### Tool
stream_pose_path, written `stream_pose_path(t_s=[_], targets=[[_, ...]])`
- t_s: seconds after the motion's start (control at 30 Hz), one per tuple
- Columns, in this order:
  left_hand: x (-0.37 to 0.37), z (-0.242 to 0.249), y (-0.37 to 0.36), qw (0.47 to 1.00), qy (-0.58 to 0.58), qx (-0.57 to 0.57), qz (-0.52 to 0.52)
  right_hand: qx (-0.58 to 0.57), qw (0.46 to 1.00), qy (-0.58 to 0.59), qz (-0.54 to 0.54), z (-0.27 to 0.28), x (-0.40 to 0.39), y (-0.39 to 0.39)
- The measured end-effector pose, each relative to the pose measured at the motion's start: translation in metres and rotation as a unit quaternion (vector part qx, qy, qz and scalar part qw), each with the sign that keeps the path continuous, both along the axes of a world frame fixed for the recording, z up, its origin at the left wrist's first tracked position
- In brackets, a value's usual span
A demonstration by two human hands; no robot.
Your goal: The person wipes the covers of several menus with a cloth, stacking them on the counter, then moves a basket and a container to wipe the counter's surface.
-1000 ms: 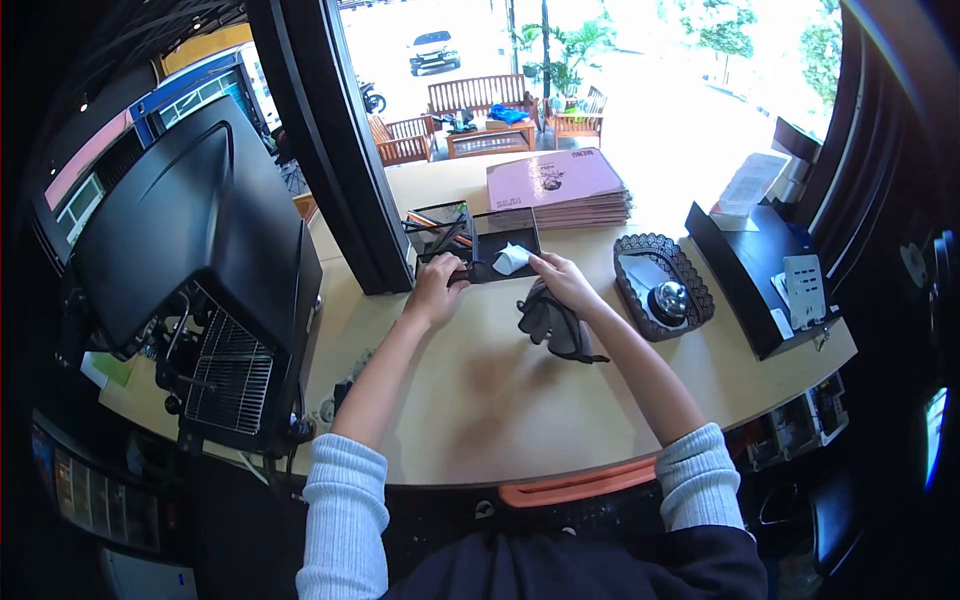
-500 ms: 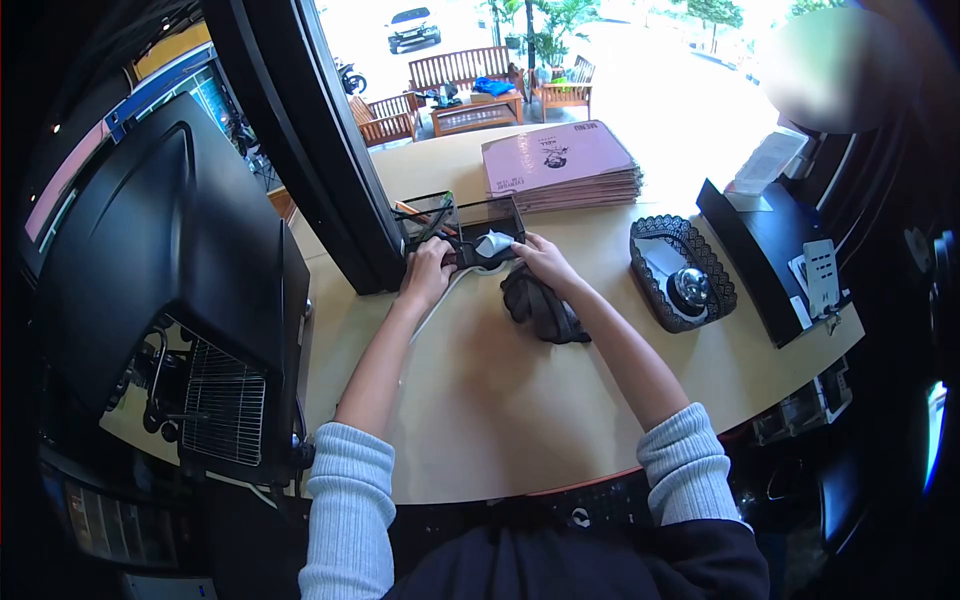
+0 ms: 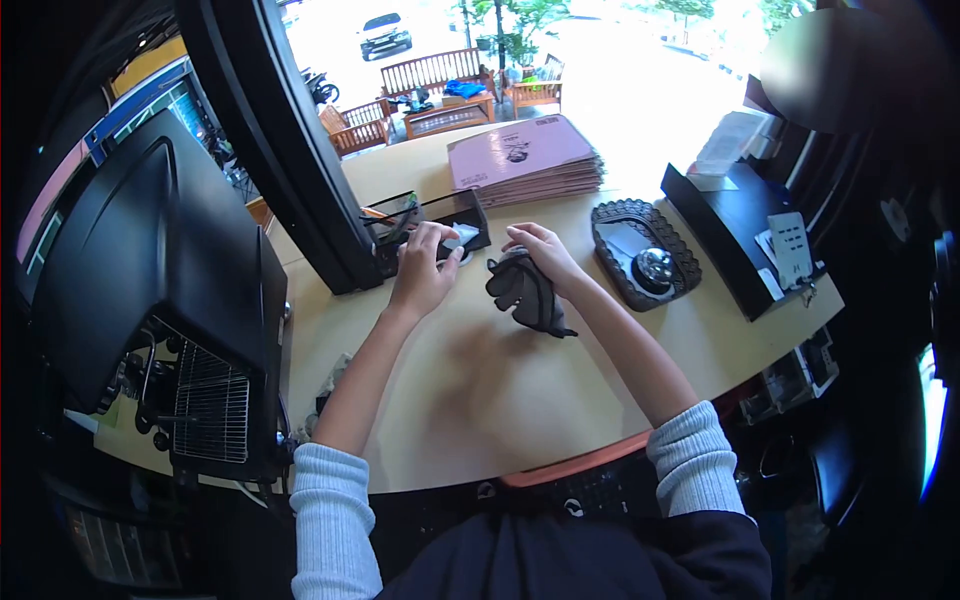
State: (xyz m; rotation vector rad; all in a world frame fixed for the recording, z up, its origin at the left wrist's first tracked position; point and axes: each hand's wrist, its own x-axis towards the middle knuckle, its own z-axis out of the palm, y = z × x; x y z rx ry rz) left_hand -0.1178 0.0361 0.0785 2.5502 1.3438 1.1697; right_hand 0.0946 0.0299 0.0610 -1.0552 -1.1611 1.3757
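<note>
My left hand [image 3: 420, 272] hovers at the front of the black desk organizer [image 3: 472, 206], its thumb and curved fingers apart with nothing between them. A crumpled white paper [image 3: 464, 236] lies in the organizer just past the fingertips. To the right, my right hand [image 3: 545, 258] has its fingers bent over the top of a dark grey cloth [image 3: 522, 292]. The cloth bunches and hangs in folds below the palm, close over the wooden counter [image 3: 540, 385]. Pens [image 3: 378, 214] stand in the mesh compartment at the organizer's left.
A stack of pink menus [image 3: 525, 160] sits behind the organizer. On the right, a silver call bell [image 3: 655, 268] rests in a black lace-edged tray [image 3: 612, 262], beside a black stand [image 3: 735, 240]. A black post [image 3: 285, 150] and a large black machine [image 3: 180, 270] border the left.
My left hand has let go at the organizer and opened. My right hand has drawn back from the white paper onto the cloth, which has changed shape. The view has shifted right.
</note>
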Motion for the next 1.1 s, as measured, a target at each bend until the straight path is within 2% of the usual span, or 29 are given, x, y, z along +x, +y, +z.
stream_pose_path(t_s=[0.07,0.13,0.23,0.33,0.37,0.4,0.43,0.47,0.53,0.63,0.7,0.77,0.8,0.87,0.9,0.93,1.0,1.1], targets=[[0.021,0.007,-0.016,0.982,-0.103,-0.089,-0.131,0.012,1.000,0.029,-0.003,0.014,0.012,-0.023],[0.041,0.019,-0.044,0.978,-0.092,-0.097,-0.161,0.050,0.997,0.051,0.017,0.027,0.026,-0.051],[0.072,0.038,-0.087,0.949,-0.078,-0.181,-0.247,0.075,0.995,0.064,0.021,0.042,0.053,-0.101],[0.100,0.026,-0.094,0.932,-0.101,-0.167,-0.305,0.103,0.995,0.017,0.002,0.052,0.083,-0.152],[0.115,0.025,-0.100,0.926,-0.137,-0.130,-0.325,0.126,0.992,0.000,-0.008,0.048,0.096,-0.165],[0.129,0.029,-0.110,0.921,-0.135,-0.132,-0.340,0.149,0.989,-0.017,-0.017,0.045,0.107,-0.177],[0.142,0.034,-0.121,0.897,-0.175,-0.215,-0.344,0.187,0.976,-0.085,-0.065,0.049,0.116,-0.195],[0.155,0.040,-0.133,0.865,-0.211,-0.299,-0.344,0.186,0.975,-0.087,-0.080,0.048,0.126,-0.209],[0.192,0.048,-0.163,0.849,-0.231,-0.282,-0.384,0.214,0.954,-0.152,-0.143,0.043,0.146,-0.237],[0.242,0.049,-0.193,0.852,-0.262,-0.186,-0.414,0.176,0.959,-0.125,-0.185,0.043,0.176,-0.287],[0.272,0.049,-0.212,0.834,-0.261,-0.213,-0.437,0.143,0.962,-0.117,-0.200,0.043,0.197,-0.318],[0.299,0.047,-0.227,0.822,-0.243,-0.220,-0.465,0.250,0.890,-0.254,-0.284,0.041,0.216,-0.341],[0.309,0.048,-0.238,0.817,-0.243,-0.223,-0.473,0.246,0.887,-0.259,-0.292,0.041,0.226,-0.353],[0.328,0.053,-0.262,0.824,-0.118,-0.281,-0.479,0.228,0.895,-0.234,-0.303,0.041,0.245,-0.378],[0.342,0.047,-0.268,0.787,-0.151,-0.329,-0.500,0.192,0.909,-0.216,-0.301,0.045,0.250,-0.393],[0.352,0.041,-0.275,0.782,-0.149,-0.332,-0.507,0.188,0.906,-0.219,-0.309,0.047,0.255,-0.407],[0.369,0.035,-0.287,0.719,-0.221,-0.393,-0.529,0.142,0.910,-0.209,-0.329,0.050,0.264,-0.429],[0.386,0.018,-0.295,0.705,-0.236,-0.371,-0.557,0.176,0.896,-0.207,-0.352,0.033,0.283,-0.446]])
